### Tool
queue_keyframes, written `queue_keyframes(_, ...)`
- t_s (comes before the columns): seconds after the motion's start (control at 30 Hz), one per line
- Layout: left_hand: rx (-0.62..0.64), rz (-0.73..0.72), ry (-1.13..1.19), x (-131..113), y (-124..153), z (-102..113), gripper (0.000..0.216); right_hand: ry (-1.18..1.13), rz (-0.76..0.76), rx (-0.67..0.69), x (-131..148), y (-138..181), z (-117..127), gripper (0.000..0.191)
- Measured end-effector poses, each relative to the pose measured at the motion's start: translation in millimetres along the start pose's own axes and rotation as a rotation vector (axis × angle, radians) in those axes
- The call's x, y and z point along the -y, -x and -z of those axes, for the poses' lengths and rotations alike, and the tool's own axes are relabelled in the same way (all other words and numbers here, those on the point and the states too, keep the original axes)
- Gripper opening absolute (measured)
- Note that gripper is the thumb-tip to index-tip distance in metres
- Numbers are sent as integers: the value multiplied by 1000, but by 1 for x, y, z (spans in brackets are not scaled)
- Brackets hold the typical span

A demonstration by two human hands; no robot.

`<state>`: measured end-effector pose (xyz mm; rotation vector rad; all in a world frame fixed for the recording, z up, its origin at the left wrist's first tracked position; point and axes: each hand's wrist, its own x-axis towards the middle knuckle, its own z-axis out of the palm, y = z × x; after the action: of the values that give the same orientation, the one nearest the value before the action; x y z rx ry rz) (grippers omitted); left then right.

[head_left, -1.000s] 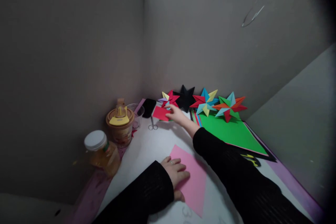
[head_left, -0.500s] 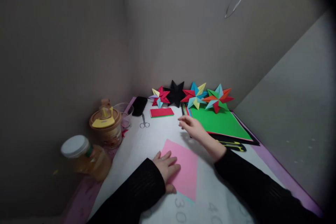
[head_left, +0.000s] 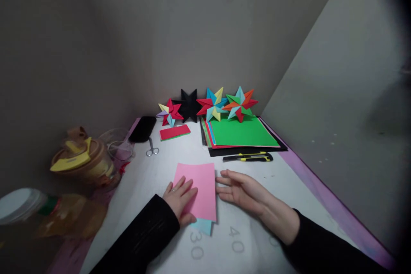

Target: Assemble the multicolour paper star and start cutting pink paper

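Note:
A pink sheet of paper [head_left: 205,186] lies on the white table surface [head_left: 253,248], with a corner of light blue paper [head_left: 204,226] showing from beneath its near edge. My left hand [head_left: 181,201] rests flat on the pink sheet's left side, fingers spread. Close by the sheet's right edge is my right hand [head_left: 240,190], palm turned inward and fingers extended, holding nothing. Whether its fingertips touch the edge I cannot tell.
Folded paper stars [head_left: 213,105] lean against the back wall. Colored sheets [head_left: 245,132] and a utility knife [head_left: 248,157] sit at right. Further left are a red folded strip [head_left: 175,132], small scissors [head_left: 152,150], a black phone [head_left: 143,129], a lidded cup [head_left: 77,158] and a jar [head_left: 64,216].
My right hand has come down and nearer, from above the table's middle to the pink sheet's right edge. The sheet now sits straighter, and my view has turned right.

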<state>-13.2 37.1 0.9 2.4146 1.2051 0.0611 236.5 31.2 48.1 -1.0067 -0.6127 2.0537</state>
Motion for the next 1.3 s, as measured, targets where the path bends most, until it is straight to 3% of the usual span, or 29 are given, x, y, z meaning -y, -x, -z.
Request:
queue_keyframes(0.13,-80,-12,-1,9,3,-3,88,164,-14,69,-20,-6,4,29)
queue_keyframes(0.23,-235,-16,103,16,3,-6,99,440,69,64,-40,-13,2,35)
queue_keyframes(0.37,-631,221,464,18,0,-2,112,803,493,-157,-45,-14,-5,12)
queue_keyframes(0.43,-706,264,751,15,0,4,109,912,722,-177,-38,-10,-7,12)
queue_keyframes(0.5,-630,206,1001,10,2,11,97,966,848,-146,-30,-5,-7,9)
queue_keyframes(0.57,-530,166,1079,5,6,17,75,973,869,-138,-25,-3,-4,12)
queue_keyframes(0.67,-470,138,996,-3,11,24,51,871,837,-126,-26,-8,2,13)
queue_keyframes(0.77,-454,51,981,-11,11,29,41,737,791,-66,-31,-12,3,26)
queue_keyframes(0.87,-474,35,921,-18,9,33,21,783,783,-45,-30,-11,0,15)
queue_keyframes(1.0,-555,56,900,-20,6,29,21,726,828,-85,-29,-11,-3,13)
queue_keyframes(1.17,-505,170,922,-13,-1,12,24,578,739,-62,-39,-19,3,23)
queue_keyframes(1.3,-608,197,979,-11,-4,9,25,599,720,-111,-39,-22,6,26)
